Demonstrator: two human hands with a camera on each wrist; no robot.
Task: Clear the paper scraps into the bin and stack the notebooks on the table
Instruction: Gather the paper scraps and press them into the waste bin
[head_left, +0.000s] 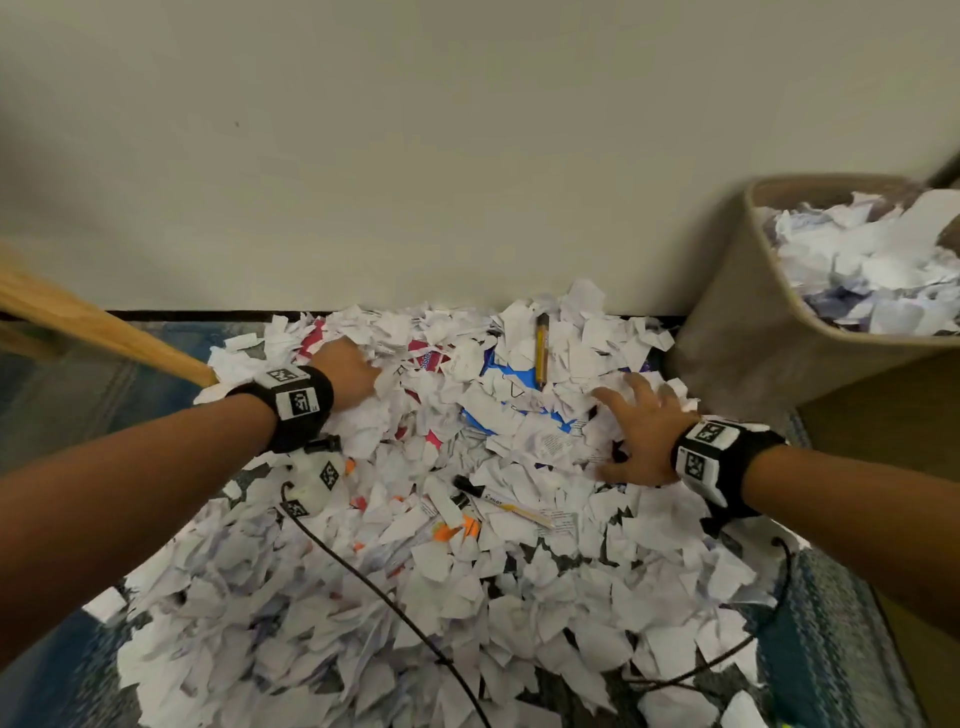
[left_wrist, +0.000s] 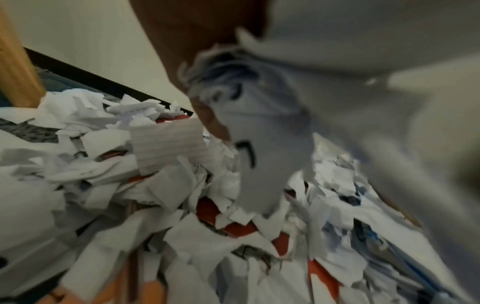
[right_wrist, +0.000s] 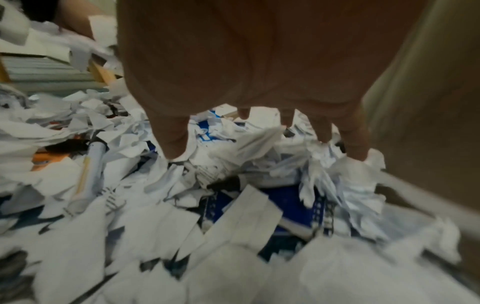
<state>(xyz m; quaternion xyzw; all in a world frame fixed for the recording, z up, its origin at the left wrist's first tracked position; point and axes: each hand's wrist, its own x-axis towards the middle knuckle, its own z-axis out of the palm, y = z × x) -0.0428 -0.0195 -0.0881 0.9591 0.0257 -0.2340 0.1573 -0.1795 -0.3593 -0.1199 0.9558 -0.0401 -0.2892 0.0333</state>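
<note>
A deep heap of white paper scraps (head_left: 395, 582) covers the floor by the wall. My left hand (head_left: 358, 371) is dug into its far left part, fingers buried; in the left wrist view it grips a blurred wad of scraps (left_wrist: 249, 144). My right hand (head_left: 636, 423) lies spread on the scraps, fingers (right_wrist: 174, 139) straight with their tips in the paper. Between the hands a blue notebook (head_left: 511, 376) shows partly under scraps, also in the right wrist view (right_wrist: 285, 203). A pink-red notebook (head_left: 427, 358) peeks out near my left hand. The tan bin (head_left: 753, 312) stands at right, holding scraps.
A yellow marker (head_left: 542, 349) lies on the heap near the wall and a white pen (head_left: 506, 506) lies in the middle, beside orange bits (head_left: 449, 531). A wooden table leg (head_left: 109, 332) slants in at left. Black cables (head_left: 374, 582) run over the scraps.
</note>
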